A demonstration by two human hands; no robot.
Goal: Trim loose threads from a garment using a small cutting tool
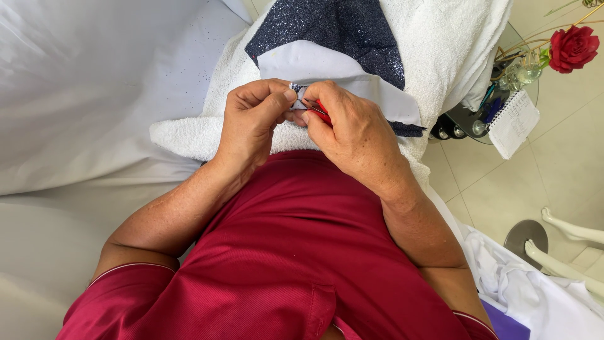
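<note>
My left hand pinches the near edge of a garment made of dark blue glittery fabric with a pale grey lining. My right hand presses against it and grips a small red-handled tool with a thin metal tip at the same edge. Both hands meet over a white towel that lies on my lap under the garment. A small sparkly bit of the fabric shows between my thumbs. Only a sliver of the tool is visible.
White sheet fabric fills the left side. At the right, a small glass table carries a red rose, a spiral notepad and small items. Mannequin feet on a round metal base stand on the tiled floor.
</note>
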